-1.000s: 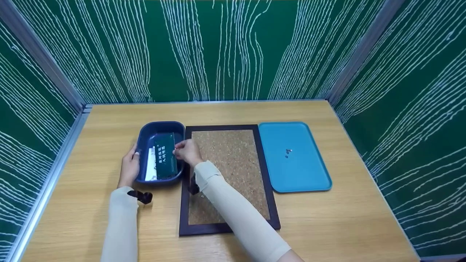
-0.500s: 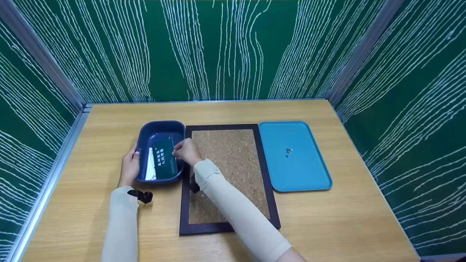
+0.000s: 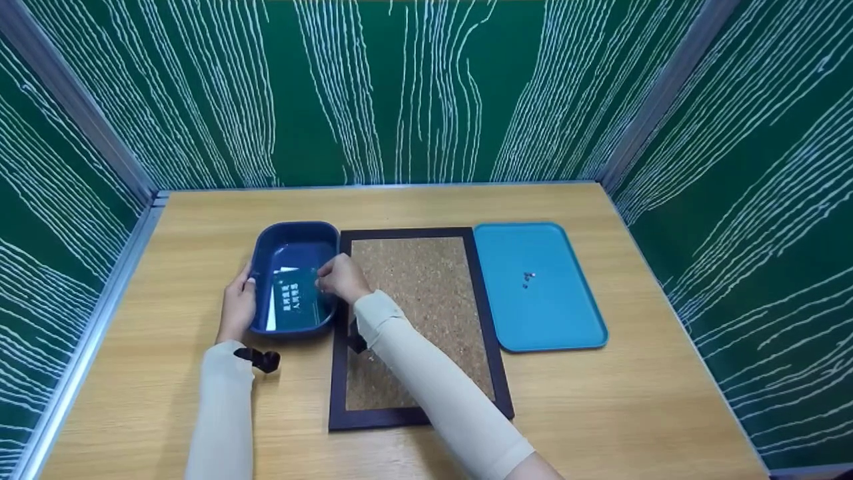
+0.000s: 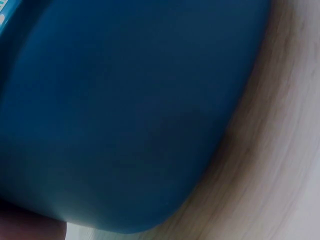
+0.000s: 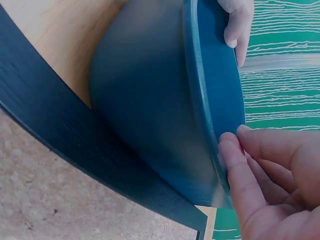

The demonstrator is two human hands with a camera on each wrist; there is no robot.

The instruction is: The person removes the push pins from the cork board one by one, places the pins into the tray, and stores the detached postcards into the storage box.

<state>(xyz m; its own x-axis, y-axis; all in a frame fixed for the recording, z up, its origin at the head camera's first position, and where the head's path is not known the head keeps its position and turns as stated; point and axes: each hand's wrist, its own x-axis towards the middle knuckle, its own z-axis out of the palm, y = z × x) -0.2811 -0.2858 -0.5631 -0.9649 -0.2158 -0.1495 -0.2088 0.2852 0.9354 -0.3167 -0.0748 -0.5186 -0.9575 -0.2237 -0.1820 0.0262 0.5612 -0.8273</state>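
Observation:
My left hand (image 3: pixel 238 305) grips the left rim of a deep blue plastic basin (image 3: pixel 298 229), thumb over the edge. In the left wrist view the basin's outer wall (image 4: pixel 125 115) fills most of the picture. A dark green card (image 3: pixel 300 313) with white characters lies tilted inside the basin, over a white card (image 3: pixel 271 310). At the right rim, my right hand (image 3: pixel 343 277) pinches by the green card's upper right edge. In the right wrist view the thumb and index fingertips (image 5: pixel 231 145) nearly meet; the rim hides the card there.
A cork board (image 3: pixel 420 320) with a dark frame lies right of the basin, partly under my right forearm. Beyond it a light blue tray (image 3: pixel 546 320) holds several tiny items (image 3: pixel 527 279). Green walls (image 3: pixel 426 93) with white lines enclose the wooden table (image 3: pixel 600 407).
The green card has sunk lower in the basin and shifted slightly left, lying flatter. My right hand has barely moved, and the left hand has stayed on the rim.

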